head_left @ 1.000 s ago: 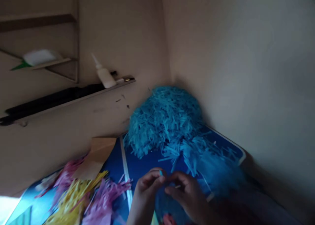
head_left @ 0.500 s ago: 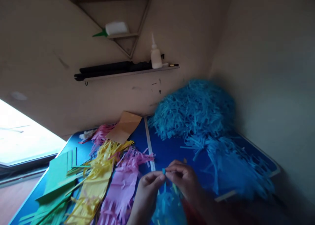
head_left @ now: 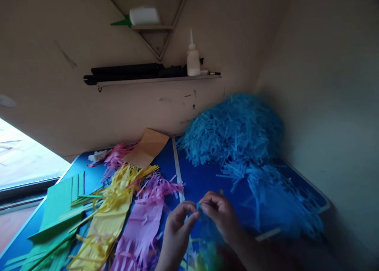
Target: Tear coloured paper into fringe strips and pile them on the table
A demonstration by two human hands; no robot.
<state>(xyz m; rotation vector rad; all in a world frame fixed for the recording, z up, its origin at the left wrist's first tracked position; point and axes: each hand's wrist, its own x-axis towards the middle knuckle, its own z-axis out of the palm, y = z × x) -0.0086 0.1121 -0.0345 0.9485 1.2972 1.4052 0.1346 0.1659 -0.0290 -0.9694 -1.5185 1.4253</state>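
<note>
At the front middle of the head view, my left hand (head_left: 177,229) and my right hand (head_left: 220,215) meet at their fingertips. Between them is the small top end of a blue tissue paper strip (head_left: 198,205), pinched by the thumb and forefinger of each hand. Below my right hand hangs blurred blue paper (head_left: 209,229), with some yellow-green showing lower down. Left of my hands lies a pink fringed paper piece (head_left: 146,219), and beside it a yellow fringed one (head_left: 111,215). What my lower fingers do is partly hidden.
Blue fringe (head_left: 233,132) is heaped against the wall, with more blue strips (head_left: 278,196) at right. Green paper (head_left: 60,204) and a brown paper piece (head_left: 146,148) lie on the blue table (head_left: 201,180). Above, a shelf (head_left: 160,80) holds a glue bottle (head_left: 193,61).
My hands stay together at the strip's end, and the left finger and thumb have parted a little. The blue paper below has swung and blurred. The view has tilted slightly.
</note>
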